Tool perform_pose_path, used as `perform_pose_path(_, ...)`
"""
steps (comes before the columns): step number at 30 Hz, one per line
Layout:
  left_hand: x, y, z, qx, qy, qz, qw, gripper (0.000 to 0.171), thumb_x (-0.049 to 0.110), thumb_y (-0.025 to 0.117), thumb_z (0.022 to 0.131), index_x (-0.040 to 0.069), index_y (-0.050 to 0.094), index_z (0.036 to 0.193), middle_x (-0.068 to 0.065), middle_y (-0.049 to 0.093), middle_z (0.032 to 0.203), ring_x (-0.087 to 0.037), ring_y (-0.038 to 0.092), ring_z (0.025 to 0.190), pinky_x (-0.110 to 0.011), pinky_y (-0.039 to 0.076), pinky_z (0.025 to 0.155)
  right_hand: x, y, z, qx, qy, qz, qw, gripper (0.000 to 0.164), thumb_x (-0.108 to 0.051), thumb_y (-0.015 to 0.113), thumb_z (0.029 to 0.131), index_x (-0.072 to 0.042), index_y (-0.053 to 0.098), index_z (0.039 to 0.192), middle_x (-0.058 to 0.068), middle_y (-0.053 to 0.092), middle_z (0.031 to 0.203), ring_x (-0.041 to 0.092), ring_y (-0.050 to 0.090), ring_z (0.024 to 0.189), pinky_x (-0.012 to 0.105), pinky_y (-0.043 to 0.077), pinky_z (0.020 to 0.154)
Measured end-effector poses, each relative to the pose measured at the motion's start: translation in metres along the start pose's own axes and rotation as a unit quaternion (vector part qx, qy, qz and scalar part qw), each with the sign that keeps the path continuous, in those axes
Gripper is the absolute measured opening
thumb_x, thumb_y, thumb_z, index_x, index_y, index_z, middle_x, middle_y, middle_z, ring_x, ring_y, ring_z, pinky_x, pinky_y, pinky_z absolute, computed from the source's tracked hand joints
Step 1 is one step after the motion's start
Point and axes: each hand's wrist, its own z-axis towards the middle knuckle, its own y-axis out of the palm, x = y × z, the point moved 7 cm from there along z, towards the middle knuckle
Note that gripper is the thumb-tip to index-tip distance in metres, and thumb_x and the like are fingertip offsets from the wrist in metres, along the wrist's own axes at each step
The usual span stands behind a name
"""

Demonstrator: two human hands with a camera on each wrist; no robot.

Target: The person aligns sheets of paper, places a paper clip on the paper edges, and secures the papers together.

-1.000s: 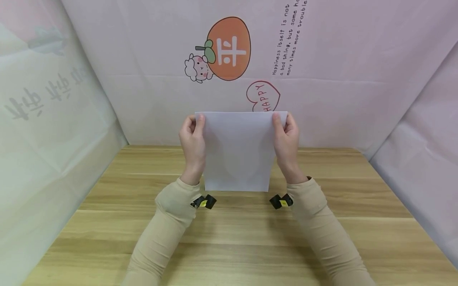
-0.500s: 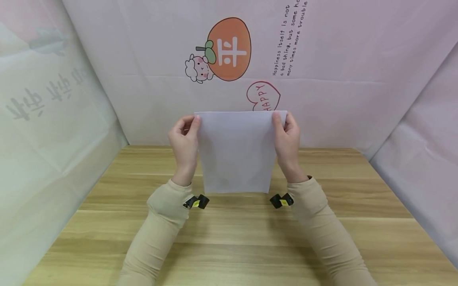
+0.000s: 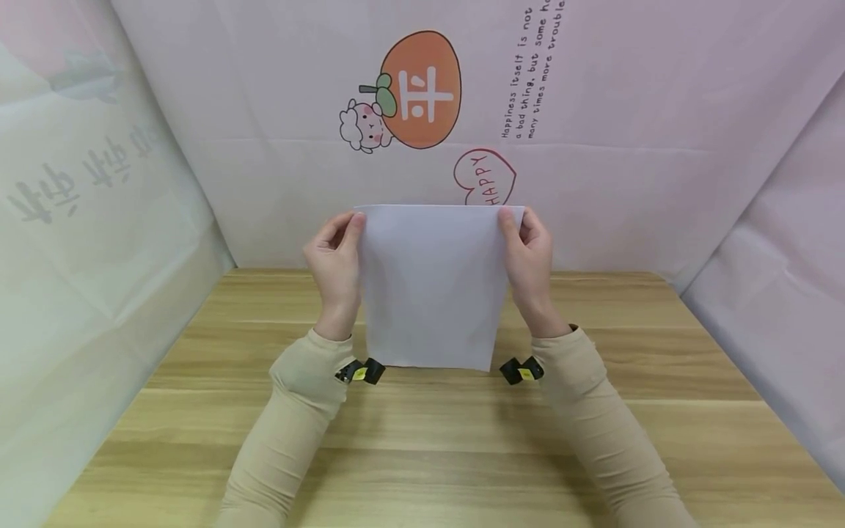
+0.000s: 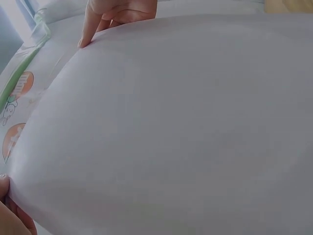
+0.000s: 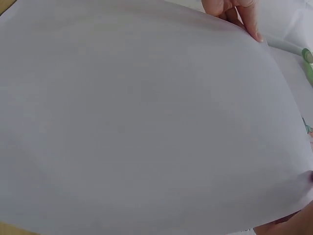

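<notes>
A blank white sheet of paper (image 3: pixel 430 286) is held up over the table, its top edge nearly level and its lower edge toward me. My left hand (image 3: pixel 335 268) pinches the upper left corner between thumb and fingers. At the opposite top corner my right hand (image 3: pixel 529 268) grips the paper with the thumb on the near face. The sheet (image 4: pixel 171 122) fills most of the left wrist view, with both hands at its edge. In the right wrist view the paper (image 5: pixel 146 112) likewise hides nearly everything behind it.
The wooden table (image 3: pixel 422 455) spreads beneath the arms. Behind it hangs a white printed cloth (image 3: pixel 264 95) with an orange fruit drawing and a red heart. Cloth walls (image 3: pixel 79 257) also stand at the left and right. A small black camera (image 3: pixel 374 371) is on each wrist.
My left hand has moved left, and its fingers have shifted outward to the paper's corner. The sheet's lower edge has come slightly nearer to me. The right hand has hardly moved.
</notes>
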Motion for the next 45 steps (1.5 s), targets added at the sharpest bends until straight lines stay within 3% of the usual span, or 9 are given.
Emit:
perform_pose_path(4, -0.001, 0.0, 0.0, 0.01, -0.001, -0.022, 0.9997, 0.024, 0.007, 0.076, 0.079, -0.013, 0.07, 0.091, 0.009, 0.066, 0.074, -0.005, 0.059, 0.068, -0.017, 0.047, 0.066, 0.001, -0.001, 0.0, -0.004, -0.003, -0.007, 1.0, 0.023, -0.032, 0.057, 0.095, -0.009, 0.061, 0.095, 0.0, 0.063, 0.088, 0.012, 0.059, 0.077, 0.022, 0.048, 0.065)
perform_pose_path(10, -0.005, -0.001, 0.0, 0.035, -0.015, -0.094, 0.9949, 0.005, 0.001, 0.076, 0.077, 0.005, 0.076, 0.08, 0.007, 0.068, 0.073, -0.006, 0.058, 0.07, -0.016, 0.047, 0.066, 0.008, -0.005, 0.0, -0.006, 0.005, -0.002, 1.0, 0.021, -0.03, 0.058, 0.094, -0.01, 0.062, 0.097, -0.001, 0.062, 0.089, 0.011, 0.057, 0.078, 0.021, 0.046, 0.067)
perform_pose_path(13, -0.007, 0.0, -0.001, 0.035, -0.018, -0.116, 0.9924, 0.005, 0.001, 0.076, 0.077, 0.005, 0.076, 0.08, 0.006, 0.068, 0.072, -0.007, 0.057, 0.07, -0.017, 0.047, 0.066, 0.013, -0.008, -0.001, -0.01, 0.003, -0.001, 1.0, 0.019, -0.03, 0.057, 0.095, -0.012, 0.061, 0.094, -0.002, 0.061, 0.087, 0.011, 0.055, 0.077, 0.021, 0.043, 0.066)
perform_pose_path(19, -0.007, 0.003, -0.004, 0.019, -0.019, -0.128, 0.9914, 0.014, 0.006, 0.077, 0.077, -0.004, 0.073, 0.086, 0.004, 0.069, 0.076, -0.008, 0.058, 0.073, -0.017, 0.047, 0.067, 0.032, -0.018, -0.005, -0.015, 0.017, -0.013, 1.0, 0.024, -0.035, 0.053, 0.096, -0.012, 0.06, 0.093, -0.001, 0.06, 0.089, 0.011, 0.056, 0.082, 0.022, 0.048, 0.069)
perform_pose_path(26, -0.007, 0.004, -0.007, 0.017, -0.019, -0.126, 0.9917, 0.011, 0.006, 0.076, 0.078, -0.002, 0.074, 0.086, 0.004, 0.068, 0.075, -0.009, 0.057, 0.073, -0.017, 0.047, 0.067, 0.057, -0.026, -0.013, -0.025, 0.056, -0.022, 0.998, 0.029, -0.037, 0.046, 0.099, -0.012, 0.06, 0.097, 0.0, 0.061, 0.086, 0.013, 0.059, 0.083, 0.024, 0.051, 0.073)
perform_pose_path(33, -0.006, 0.006, -0.01, 0.015, -0.017, -0.128, 0.9915, 0.012, 0.006, 0.076, 0.078, -0.003, 0.073, 0.086, 0.004, 0.067, 0.075, -0.009, 0.057, 0.073, -0.017, 0.047, 0.068, 0.076, -0.031, -0.019, -0.027, 0.071, -0.032, 0.997, 0.027, -0.034, 0.045, 0.1, -0.014, 0.06, 0.089, -0.003, 0.06, 0.079, 0.012, 0.059, 0.077, 0.022, 0.051, 0.068)
perform_pose_path(36, -0.006, 0.006, -0.01, 0.016, -0.017, -0.134, 0.9907, 0.004, 0.004, 0.075, 0.079, 0.003, 0.075, 0.083, 0.004, 0.066, 0.075, -0.009, 0.056, 0.072, -0.017, 0.047, 0.069, 0.081, -0.032, -0.023, -0.034, 0.088, -0.036, 0.995, 0.025, -0.03, 0.044, 0.101, -0.015, 0.06, 0.087, -0.004, 0.06, 0.077, 0.011, 0.058, 0.075, 0.021, 0.051, 0.068)
perform_pose_path(42, -0.006, 0.006, -0.011, 0.016, -0.017, -0.137, 0.9903, 0.016, 0.0, 0.074, 0.079, 0.016, 0.075, 0.077, 0.005, 0.066, 0.074, -0.008, 0.057, 0.072, -0.017, 0.046, 0.069, 0.093, -0.033, -0.028, -0.063, 0.119, -0.083, 0.987, 0.033, -0.017, 0.042, 0.102, 0.008, 0.062, 0.108, -0.011, 0.061, 0.076, 0.003, 0.06, 0.073, 0.016, 0.051, 0.069)
perform_pose_path(45, -0.007, 0.006, -0.011, 0.016, -0.018, -0.137, 0.9903, 0.016, 0.0, 0.074, 0.079, 0.016, 0.075, 0.077, 0.005, 0.066, 0.074, -0.008, 0.057, 0.073, -0.018, 0.046, 0.069, 0.113, -0.037, -0.026, -0.081, 0.113, -0.133, 0.981, 0.035, -0.018, 0.042, 0.102, 0.009, 0.061, 0.114, 0.002, 0.067, 0.083, 0.0, 0.061, 0.073, 0.015, 0.052, 0.069)
